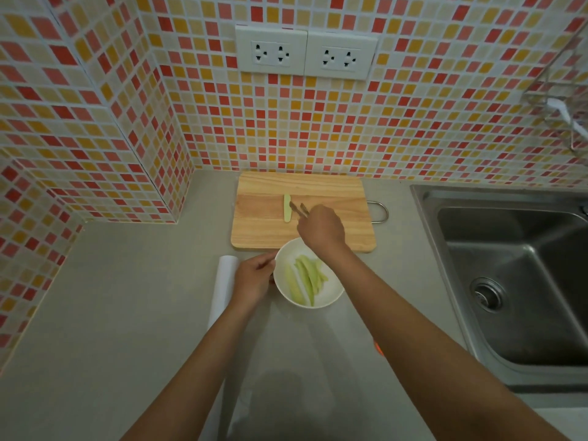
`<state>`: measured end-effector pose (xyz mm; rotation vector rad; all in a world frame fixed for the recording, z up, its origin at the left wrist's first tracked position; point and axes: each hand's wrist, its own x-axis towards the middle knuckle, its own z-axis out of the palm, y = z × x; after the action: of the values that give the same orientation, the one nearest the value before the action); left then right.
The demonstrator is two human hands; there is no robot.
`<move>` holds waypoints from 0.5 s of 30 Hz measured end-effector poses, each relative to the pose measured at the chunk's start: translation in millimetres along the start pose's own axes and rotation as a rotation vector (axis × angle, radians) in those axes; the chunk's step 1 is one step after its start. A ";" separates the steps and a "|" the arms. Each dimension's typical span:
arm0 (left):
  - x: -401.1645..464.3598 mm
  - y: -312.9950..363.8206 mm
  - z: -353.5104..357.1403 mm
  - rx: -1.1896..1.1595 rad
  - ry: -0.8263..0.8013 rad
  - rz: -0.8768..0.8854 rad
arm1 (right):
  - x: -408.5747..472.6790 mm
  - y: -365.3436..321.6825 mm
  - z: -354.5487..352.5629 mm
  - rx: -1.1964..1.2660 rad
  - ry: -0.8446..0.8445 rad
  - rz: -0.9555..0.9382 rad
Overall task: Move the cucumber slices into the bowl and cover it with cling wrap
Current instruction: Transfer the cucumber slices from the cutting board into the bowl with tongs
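Mostly done: several cucumber slices (304,278) in the bowl (331,296), last slice (287,208) on the cutting board (254,232), right hand (321,230) gripping chopsticks (299,209) beside it, left hand (253,278) holding the rim, cling wrap roll (224,281) untouched alongside.

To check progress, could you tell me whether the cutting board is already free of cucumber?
No, one cucumber slice lies on the cutting board, by the chopsticks.

The right hand (321,229) covers the near ends of the chopsticks (299,209); the left hand (253,280) hides part of the cling wrap roll (224,281); the sink (509,281) is cut off at the right edge
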<state>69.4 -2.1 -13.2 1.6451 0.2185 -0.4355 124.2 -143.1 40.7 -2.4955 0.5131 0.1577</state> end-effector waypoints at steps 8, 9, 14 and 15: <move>1.2 0.6 -0.2 -0.009 -0.009 0.002 | 33.9 -14.9 32.2 -0.186 -0.023 -0.040; 1.2 0.6 -0.1 -0.010 -0.011 0.003 | 33.8 -13.8 32.7 -0.186 -0.016 -0.037; 2.2 -0.7 -0.5 -0.013 -0.008 -0.002 | 24.9 -0.1 13.9 -0.013 0.008 0.015; 2.6 -0.9 -0.4 -0.013 -0.007 -0.002 | 19.0 4.9 7.5 0.035 0.025 0.022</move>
<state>71.4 -1.9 -15.0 1.6302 0.2178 -0.4406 139.7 -148.7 27.8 -2.4614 0.5493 0.1255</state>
